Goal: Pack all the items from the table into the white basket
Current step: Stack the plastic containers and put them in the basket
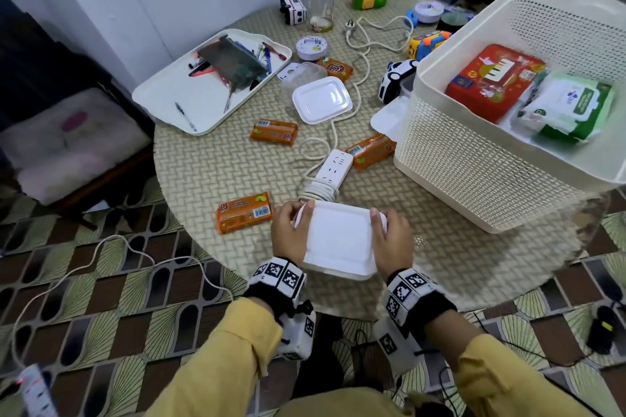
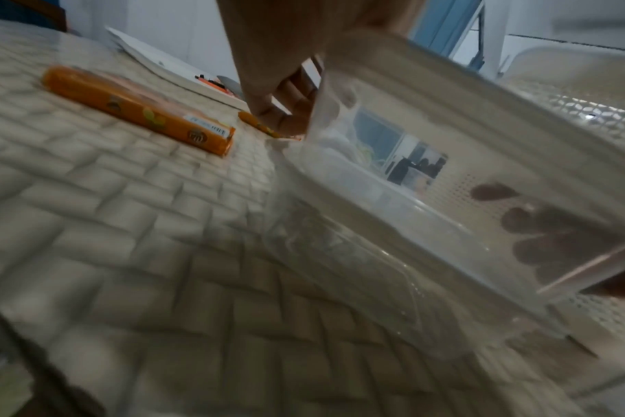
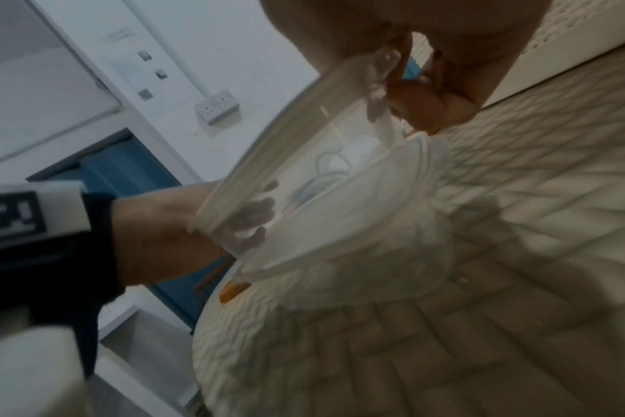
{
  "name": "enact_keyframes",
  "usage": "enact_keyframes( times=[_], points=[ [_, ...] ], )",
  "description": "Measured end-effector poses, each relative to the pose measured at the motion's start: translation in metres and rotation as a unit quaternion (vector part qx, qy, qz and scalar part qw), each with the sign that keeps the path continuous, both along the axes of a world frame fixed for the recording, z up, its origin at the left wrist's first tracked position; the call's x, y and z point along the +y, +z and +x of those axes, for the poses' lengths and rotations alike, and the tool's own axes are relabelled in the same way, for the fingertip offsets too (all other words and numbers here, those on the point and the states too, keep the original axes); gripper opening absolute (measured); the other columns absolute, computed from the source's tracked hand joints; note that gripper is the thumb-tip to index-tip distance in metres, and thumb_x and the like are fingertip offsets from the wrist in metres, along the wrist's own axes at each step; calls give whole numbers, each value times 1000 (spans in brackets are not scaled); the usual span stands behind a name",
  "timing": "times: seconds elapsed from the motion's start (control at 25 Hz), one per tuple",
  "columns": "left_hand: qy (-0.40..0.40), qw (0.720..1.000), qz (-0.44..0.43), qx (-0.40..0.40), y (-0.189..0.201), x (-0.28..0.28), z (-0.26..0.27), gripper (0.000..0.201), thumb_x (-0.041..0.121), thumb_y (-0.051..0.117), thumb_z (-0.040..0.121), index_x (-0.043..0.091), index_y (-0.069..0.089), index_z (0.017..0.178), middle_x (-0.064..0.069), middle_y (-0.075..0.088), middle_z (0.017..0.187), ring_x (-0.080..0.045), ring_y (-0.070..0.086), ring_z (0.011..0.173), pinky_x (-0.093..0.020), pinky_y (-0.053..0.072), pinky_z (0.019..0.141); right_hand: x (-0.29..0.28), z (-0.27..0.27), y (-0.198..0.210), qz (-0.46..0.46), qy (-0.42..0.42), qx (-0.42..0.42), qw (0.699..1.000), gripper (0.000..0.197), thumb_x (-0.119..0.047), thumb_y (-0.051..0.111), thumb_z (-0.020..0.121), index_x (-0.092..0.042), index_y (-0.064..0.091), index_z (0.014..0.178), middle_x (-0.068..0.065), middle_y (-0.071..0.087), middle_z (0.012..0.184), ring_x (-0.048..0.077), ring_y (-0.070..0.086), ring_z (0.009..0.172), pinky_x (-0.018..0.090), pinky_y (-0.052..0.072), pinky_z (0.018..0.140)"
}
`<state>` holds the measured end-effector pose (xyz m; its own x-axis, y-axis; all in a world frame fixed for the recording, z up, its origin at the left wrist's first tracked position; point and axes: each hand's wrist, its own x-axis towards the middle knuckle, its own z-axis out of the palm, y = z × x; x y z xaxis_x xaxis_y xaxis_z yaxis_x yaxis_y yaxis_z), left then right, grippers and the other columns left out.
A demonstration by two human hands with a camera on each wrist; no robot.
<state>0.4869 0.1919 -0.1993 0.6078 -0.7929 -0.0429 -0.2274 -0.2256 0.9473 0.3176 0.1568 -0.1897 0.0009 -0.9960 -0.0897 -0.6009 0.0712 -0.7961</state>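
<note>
Both hands hold a clear plastic box with a white lid (image 1: 338, 240) near the table's front edge. My left hand (image 1: 298, 217) grips its left side, thumb on the lid. On the right side, my right hand (image 1: 381, 223) grips the same way. The left wrist view shows the box (image 2: 429, 169) tilted just above the woven table top, with fingers (image 2: 539, 234) visible through its wall. The white basket (image 1: 474, 179) stands at the right and holds a red tin (image 1: 491, 81) and a green wipes pack (image 1: 572, 108).
Several orange soap bars (image 1: 244, 211) lie around a white power strip (image 1: 333, 167) with its coiled cord. Behind are a second lidded box (image 1: 321, 100), a white tray of pens (image 1: 203, 88), toy cars (image 1: 396, 78), a glass jar (image 1: 321, 10) and a round white disc (image 1: 311, 47).
</note>
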Motion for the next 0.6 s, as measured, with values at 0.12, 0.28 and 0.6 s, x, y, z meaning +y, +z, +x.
enact_keyframes(
  times=[0.12,0.28,0.6],
  points=[
    [49,995,4,87,3,0,-4,26,32,67,87,17,54,69,-7,63,77,-19,55,74,-35,48,73,1,0,-3,-9,4,28,1000,38,-40,39,99,-5,55,98,14,57,102,19,45,82,30,28,66],
    [68,993,4,95,6,0,-6,26,31,70,84,18,54,68,-6,63,76,-18,56,73,-32,47,71,-2,-1,-7,-20,4,34,999,37,-41,40,98,-6,53,93,14,59,95,26,52,84,31,32,66],
    [39,990,9,135,24,3,-5,15,28,65,88,14,61,83,-1,66,84,-18,59,79,-35,49,78,-9,-7,5,-29,65,-1,997,33,-38,47,96,-6,52,90,8,59,86,24,54,80,33,36,63]
  ],
)
